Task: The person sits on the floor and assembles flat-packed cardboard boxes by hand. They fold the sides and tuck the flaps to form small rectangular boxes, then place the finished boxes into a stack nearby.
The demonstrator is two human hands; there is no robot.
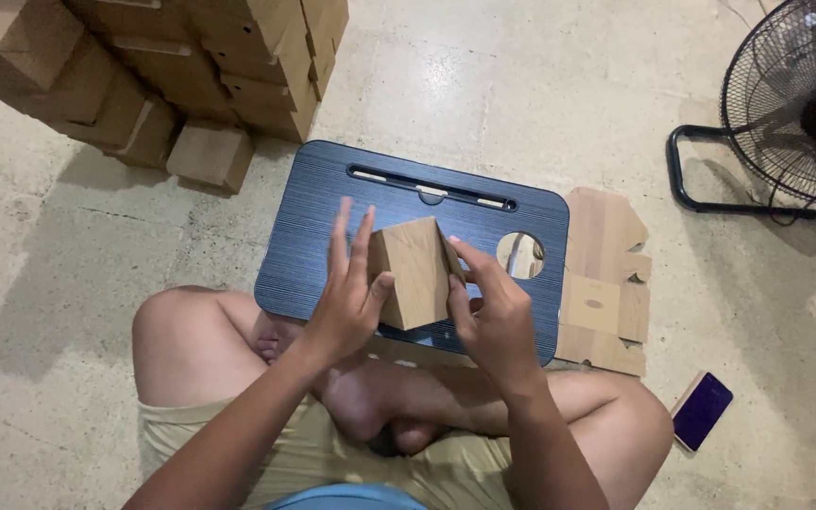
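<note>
A small brown cardboard box (417,269) is held over a dark blue lap table (314,227) that stands above my crossed legs. My left hand (347,297) presses flat against the box's left side, fingers pointing up and thumb on its front. On the right side, my right hand (493,312) grips the box, its fingers curled over the top right edge. The box is tilted, with one flap edge raised.
A pile of folded cardboard boxes (162,66) lies at the top left on the concrete floor. Flat unfolded cardboard blanks (606,283) lie right of the lap table. A black fan (795,104) stands at the top right. A phone (703,410) rests by my right knee.
</note>
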